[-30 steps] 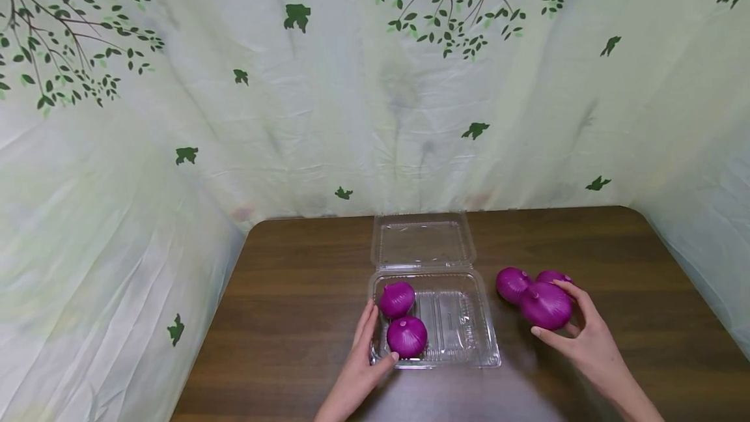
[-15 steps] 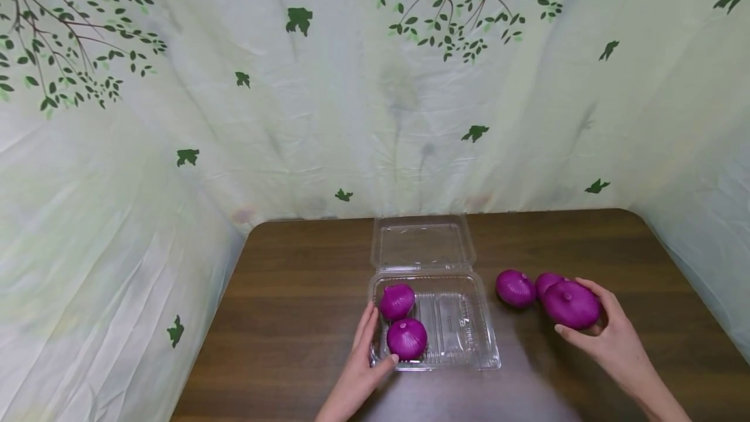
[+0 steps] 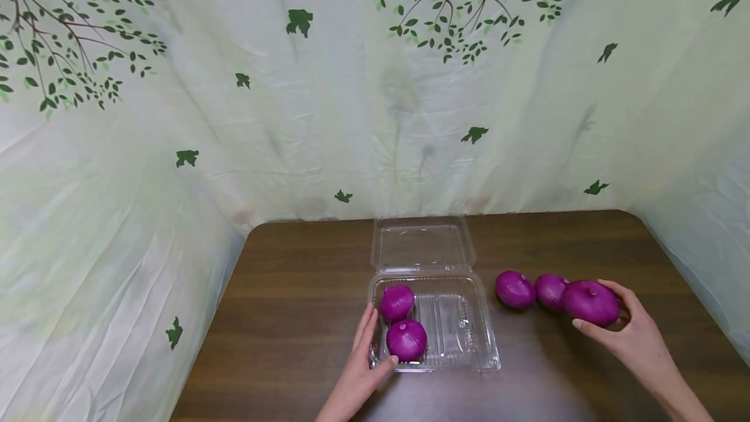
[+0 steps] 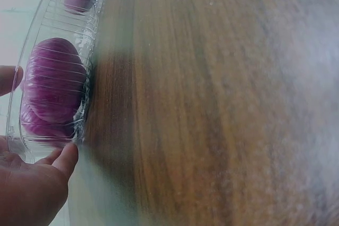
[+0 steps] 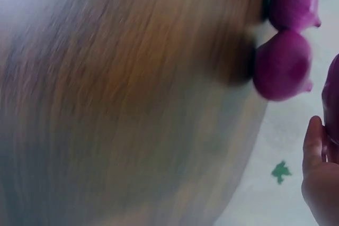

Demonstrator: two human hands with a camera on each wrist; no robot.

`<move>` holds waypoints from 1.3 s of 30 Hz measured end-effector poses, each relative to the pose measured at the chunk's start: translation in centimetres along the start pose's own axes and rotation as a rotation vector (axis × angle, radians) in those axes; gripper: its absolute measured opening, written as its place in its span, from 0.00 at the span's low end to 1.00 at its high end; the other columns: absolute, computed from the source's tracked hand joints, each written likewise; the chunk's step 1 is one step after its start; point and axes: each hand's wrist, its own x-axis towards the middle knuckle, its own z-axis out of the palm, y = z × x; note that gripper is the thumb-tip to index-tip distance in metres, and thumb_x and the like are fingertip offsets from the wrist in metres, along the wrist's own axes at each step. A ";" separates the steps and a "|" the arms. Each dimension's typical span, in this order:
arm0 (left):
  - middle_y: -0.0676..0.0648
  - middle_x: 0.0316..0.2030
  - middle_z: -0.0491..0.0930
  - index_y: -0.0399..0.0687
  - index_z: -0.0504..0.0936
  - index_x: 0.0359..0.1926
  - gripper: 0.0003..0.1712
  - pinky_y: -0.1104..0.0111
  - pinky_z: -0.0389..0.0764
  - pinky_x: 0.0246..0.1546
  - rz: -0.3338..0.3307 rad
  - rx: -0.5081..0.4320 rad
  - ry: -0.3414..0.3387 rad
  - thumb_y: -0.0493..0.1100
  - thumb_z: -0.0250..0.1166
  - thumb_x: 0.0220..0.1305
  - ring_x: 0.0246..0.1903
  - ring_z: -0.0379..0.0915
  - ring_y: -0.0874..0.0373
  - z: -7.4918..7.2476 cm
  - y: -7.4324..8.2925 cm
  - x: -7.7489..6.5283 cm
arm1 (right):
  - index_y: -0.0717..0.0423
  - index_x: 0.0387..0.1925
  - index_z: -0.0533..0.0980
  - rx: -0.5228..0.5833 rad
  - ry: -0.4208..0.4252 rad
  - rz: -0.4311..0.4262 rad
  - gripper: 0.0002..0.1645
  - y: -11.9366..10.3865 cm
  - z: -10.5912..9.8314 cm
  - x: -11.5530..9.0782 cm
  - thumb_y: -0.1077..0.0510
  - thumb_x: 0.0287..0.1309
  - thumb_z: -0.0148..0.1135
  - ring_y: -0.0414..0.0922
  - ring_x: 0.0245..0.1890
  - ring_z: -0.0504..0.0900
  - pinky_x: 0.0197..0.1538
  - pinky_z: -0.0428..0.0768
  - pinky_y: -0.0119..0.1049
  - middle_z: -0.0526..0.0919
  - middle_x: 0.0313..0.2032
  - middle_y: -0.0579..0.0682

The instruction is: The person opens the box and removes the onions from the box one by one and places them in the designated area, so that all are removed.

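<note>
My right hand (image 3: 641, 340) holds a purple-red onion (image 3: 592, 303) at the right, thumb on its near side and fingers behind it. In the right wrist view, this onion (image 5: 332, 101) is cut off by the frame's edge. Left of it lie two more onions, one farther left (image 3: 515, 290) and one closer (image 3: 550, 292). My left hand (image 3: 360, 370) rests at the near left corner of a clear plastic clamshell container (image 3: 451, 324), fingers straight along its side, thumb at the front rim. Two onions, a back one (image 3: 397, 303) and a front one (image 3: 407, 340), sit in its left half.
The container's clear lid (image 3: 424, 245) lies folded back toward the table's far edge. Under everything is a dark brown wooden table (image 3: 293, 305). Behind it hangs a pale cloth (image 3: 328, 116) printed with green leaves and branches.
My right hand has moved rightward with the onion, away from the container, uncovering more of the onion behind it. My left hand and the container have stayed in place.
</note>
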 end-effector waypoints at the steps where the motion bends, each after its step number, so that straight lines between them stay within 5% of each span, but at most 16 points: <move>1: 0.56 0.77 0.38 0.49 0.48 0.78 0.53 0.42 0.47 0.68 0.002 -0.001 0.001 0.47 0.70 0.59 0.74 0.37 0.48 0.0 0.0 0.0 | 0.55 0.73 0.54 -0.004 -0.004 0.013 0.54 0.2 -0.2 0.1 0.48 0.53 0.75 0.24 0.38 0.68 0.30 0.76 0.25 0.67 0.60 0.65; 15: 0.54 0.77 0.39 0.52 0.50 0.78 0.53 0.40 0.45 0.67 0.020 -0.012 0.014 0.45 0.70 0.58 0.74 0.35 0.46 0.1 0.1 -0.1 | 0.70 0.69 0.50 0.029 -0.024 0.046 0.54 3.3 -1.7 1.6 0.50 0.56 0.72 0.17 0.36 0.66 0.32 0.77 0.20 0.62 0.60 0.74; 19: 0.53 0.77 0.39 0.51 0.50 0.78 0.53 0.40 0.45 0.67 0.025 -0.018 0.012 0.45 0.70 0.58 0.74 0.35 0.46 0.1 0.1 0.0 | 0.71 0.70 0.50 -0.050 -0.047 0.093 0.56 4.0 -2.2 2.2 0.44 0.57 0.70 0.42 0.44 0.77 0.30 0.75 0.22 0.62 0.60 0.76; 22: 0.53 0.77 0.39 0.51 0.50 0.78 0.52 0.40 0.45 0.67 0.027 -0.021 0.010 0.45 0.70 0.58 0.74 0.35 0.46 0.1 0.1 0.0 | 0.72 0.70 0.50 -0.103 -0.070 0.119 0.57 4.6 -2.3 2.6 0.42 0.58 0.68 0.65 0.49 0.73 0.31 0.73 0.28 0.63 0.59 0.77; 30: 0.55 0.77 0.38 0.51 0.49 0.78 0.53 0.40 0.45 0.67 0.007 -0.014 0.006 0.46 0.70 0.59 0.74 0.35 0.47 0.0 0.2 0.0 | 0.75 0.71 0.48 -0.138 -0.139 0.133 0.59 5.6 -2.1 3.7 0.37 0.61 0.63 0.72 0.56 0.65 0.46 0.71 0.62 0.59 0.62 0.80; 36: 0.55 0.77 0.38 0.51 0.49 0.78 0.53 0.39 0.45 0.67 0.004 -0.021 0.009 0.46 0.70 0.59 0.74 0.35 0.46 0.0 0.0 0.0 | 0.76 0.71 0.47 -0.118 -0.129 0.117 0.58 5.5 -1.6 4.4 0.40 0.61 0.64 0.72 0.56 0.66 0.47 0.72 0.60 0.60 0.61 0.81; 39: 0.54 0.78 0.38 0.50 0.49 0.78 0.53 0.39 0.45 0.66 0.007 -0.023 0.009 0.46 0.70 0.59 0.74 0.36 0.45 0.1 0.0 -0.1 | 0.75 0.71 0.45 -0.102 -0.135 0.123 0.58 5.4 -1.4 4.6 0.40 0.62 0.64 0.71 0.57 0.65 0.46 0.73 0.51 0.59 0.62 0.80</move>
